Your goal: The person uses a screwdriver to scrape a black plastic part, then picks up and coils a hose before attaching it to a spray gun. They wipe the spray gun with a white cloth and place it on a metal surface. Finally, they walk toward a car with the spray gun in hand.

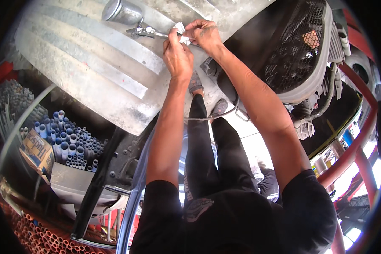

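Note:
At the top of the head view, both my hands meet over a grey ribbed metal panel. A spray gun [144, 31] with a round silver cup [123, 13] lies to their left, its slim end running in between my fingers. My left hand [178, 58] is closed around that end, thumb and index finger pressed together beside a crumpled white cloth or paper [180, 28]. My right hand [205, 35] pinches the same white piece from the right. The fingers partly hide what lies between them.
The ribbed panel [84, 63] spreads across the upper left. At right sits a machine part with black mesh [283, 63] and hoses. Blue pipes [67, 139] and a cardboard box [37, 152] stand lower left, orange pipes [42, 235] below. A dark cable [216, 117] crosses near my feet.

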